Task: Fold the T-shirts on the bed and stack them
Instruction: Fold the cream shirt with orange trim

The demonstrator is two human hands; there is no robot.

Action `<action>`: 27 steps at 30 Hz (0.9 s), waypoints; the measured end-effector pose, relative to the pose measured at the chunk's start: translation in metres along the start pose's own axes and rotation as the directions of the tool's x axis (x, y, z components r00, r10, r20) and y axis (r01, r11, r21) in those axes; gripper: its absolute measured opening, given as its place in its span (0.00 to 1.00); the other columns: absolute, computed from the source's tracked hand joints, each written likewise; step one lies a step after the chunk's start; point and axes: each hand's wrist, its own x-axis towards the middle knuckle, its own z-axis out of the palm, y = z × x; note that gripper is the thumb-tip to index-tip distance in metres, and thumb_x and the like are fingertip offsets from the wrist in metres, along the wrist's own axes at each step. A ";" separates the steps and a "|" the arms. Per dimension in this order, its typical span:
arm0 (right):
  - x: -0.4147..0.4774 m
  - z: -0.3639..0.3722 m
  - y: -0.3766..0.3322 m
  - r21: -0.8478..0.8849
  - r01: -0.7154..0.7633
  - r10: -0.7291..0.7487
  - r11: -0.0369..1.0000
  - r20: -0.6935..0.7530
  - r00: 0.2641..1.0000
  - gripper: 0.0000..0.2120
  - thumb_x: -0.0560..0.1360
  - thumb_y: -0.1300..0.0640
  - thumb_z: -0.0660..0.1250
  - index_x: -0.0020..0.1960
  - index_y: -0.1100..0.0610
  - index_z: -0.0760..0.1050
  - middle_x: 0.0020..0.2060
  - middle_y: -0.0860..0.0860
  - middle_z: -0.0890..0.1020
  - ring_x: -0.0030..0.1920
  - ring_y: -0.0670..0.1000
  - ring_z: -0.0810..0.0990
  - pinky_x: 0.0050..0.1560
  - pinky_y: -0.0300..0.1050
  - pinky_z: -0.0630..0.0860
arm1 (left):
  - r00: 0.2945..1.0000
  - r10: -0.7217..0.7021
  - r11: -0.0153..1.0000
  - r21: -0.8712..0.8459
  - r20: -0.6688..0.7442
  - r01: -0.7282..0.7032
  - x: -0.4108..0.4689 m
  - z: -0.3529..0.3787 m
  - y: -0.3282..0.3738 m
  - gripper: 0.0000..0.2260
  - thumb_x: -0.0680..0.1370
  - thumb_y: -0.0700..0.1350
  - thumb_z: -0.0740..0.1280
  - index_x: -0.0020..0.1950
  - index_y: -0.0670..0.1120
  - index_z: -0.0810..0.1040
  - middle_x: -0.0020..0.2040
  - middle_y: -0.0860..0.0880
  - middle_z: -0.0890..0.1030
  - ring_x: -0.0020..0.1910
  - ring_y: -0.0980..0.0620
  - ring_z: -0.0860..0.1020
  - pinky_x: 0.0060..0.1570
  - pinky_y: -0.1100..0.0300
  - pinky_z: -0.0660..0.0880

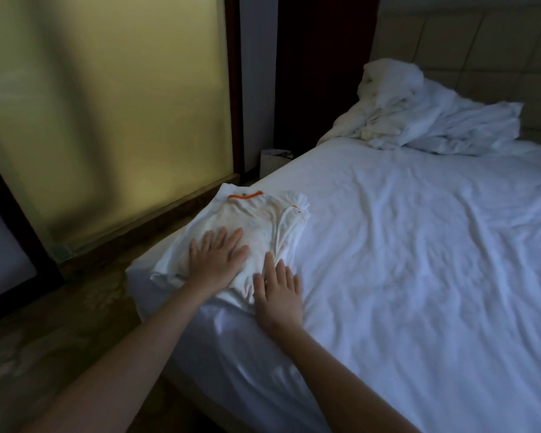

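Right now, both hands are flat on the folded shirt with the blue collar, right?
No. The collar is orange, not blue; the head view shows it. The left hand and right hand do lie flat on the folded shirt.

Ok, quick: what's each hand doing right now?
Left hand: open, pressing flat on the folded T-shirt.
Right hand: open, lying flat at the T-shirt's near edge, holding nothing.
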 end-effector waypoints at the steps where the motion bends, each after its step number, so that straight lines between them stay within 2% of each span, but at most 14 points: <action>1: 0.000 -0.007 0.003 0.017 0.025 -0.025 1.000 0.025 0.999 0.32 0.75 0.39 0.37 0.77 0.49 0.45 0.76 0.53 0.53 0.76 0.51 0.49 0.74 0.50 0.43 | 0.999 -0.001 1.000 -0.031 0.037 0.002 -0.005 -0.004 0.006 0.24 0.81 0.60 0.45 0.77 0.60 0.43 0.79 0.51 0.45 0.77 0.47 0.44 0.74 0.46 0.40; 3: 0.002 -0.025 0.012 0.004 0.072 -0.072 0.997 0.041 0.997 0.26 0.81 0.44 0.45 0.77 0.49 0.48 0.76 0.53 0.54 0.76 0.53 0.51 0.74 0.49 0.47 | 0.992 0.042 0.995 -0.094 0.123 -0.031 -0.017 -0.018 0.021 0.24 0.82 0.59 0.47 0.77 0.59 0.48 0.79 0.49 0.46 0.77 0.45 0.44 0.74 0.45 0.42; 6: -0.008 -0.051 0.023 -0.118 0.097 -0.097 0.988 0.008 0.995 0.27 0.79 0.43 0.42 0.76 0.48 0.50 0.76 0.53 0.55 0.75 0.55 0.55 0.72 0.48 0.49 | 0.974 0.142 0.983 -0.142 0.175 -0.118 -0.036 -0.034 0.049 0.22 0.82 0.57 0.51 0.76 0.58 0.57 0.78 0.48 0.52 0.77 0.44 0.49 0.74 0.45 0.47; 11: -0.039 -0.098 0.049 -0.118 0.070 -0.082 0.991 -0.101 0.991 0.24 0.81 0.46 0.46 0.76 0.51 0.54 0.75 0.52 0.58 0.74 0.53 0.57 0.72 0.48 0.50 | 0.950 0.275 0.956 -0.145 0.148 -0.254 -0.061 -0.039 0.107 0.21 0.81 0.54 0.55 0.74 0.53 0.63 0.75 0.47 0.62 0.73 0.46 0.60 0.71 0.50 0.58; 15: -0.074 -0.145 0.091 -0.158 0.041 -0.067 0.987 -0.168 0.984 0.21 0.82 0.51 0.52 0.74 0.54 0.60 0.72 0.52 0.65 0.72 0.52 0.64 0.68 0.46 0.57 | 0.889 0.409 0.912 -0.116 0.205 -0.393 -0.086 -0.027 0.165 0.20 0.82 0.52 0.51 0.75 0.54 0.61 0.76 0.47 0.59 0.74 0.46 0.57 0.71 0.52 0.56; 19: -0.111 -0.197 0.142 -0.209 -0.041 -0.010 0.977 -0.238 0.971 0.20 0.81 0.53 0.55 0.72 0.55 0.64 0.69 0.51 0.70 0.69 0.53 0.67 0.66 0.45 0.59 | 0.828 0.505 0.863 -0.139 0.244 -0.486 -0.112 -0.014 0.218 0.20 0.82 0.52 0.52 0.75 0.53 0.61 0.76 0.47 0.60 0.74 0.47 0.58 0.71 0.52 0.57; 22: -0.145 -0.232 0.181 -0.235 -0.108 0.037 0.966 -0.290 0.956 0.19 0.80 0.54 0.57 0.70 0.55 0.67 0.67 0.51 0.73 0.67 0.53 0.69 0.66 0.46 0.59 | 0.788 0.576 0.815 -0.226 0.217 -0.533 -0.130 -0.003 0.262 0.20 0.82 0.51 0.54 0.74 0.51 0.63 0.76 0.49 0.62 0.74 0.50 0.59 0.71 0.55 0.57; 27: -0.212 -0.283 0.258 -0.231 -0.231 0.128 0.945 -0.387 0.913 0.18 0.79 0.56 0.59 0.67 0.56 0.70 0.64 0.52 0.76 0.65 0.54 0.71 0.65 0.46 0.60 | 0.692 0.703 0.661 -0.508 0.162 -0.552 -0.173 0.033 0.353 0.17 0.81 0.48 0.58 0.71 0.50 0.70 0.71 0.53 0.69 0.70 0.55 0.66 0.65 0.64 0.60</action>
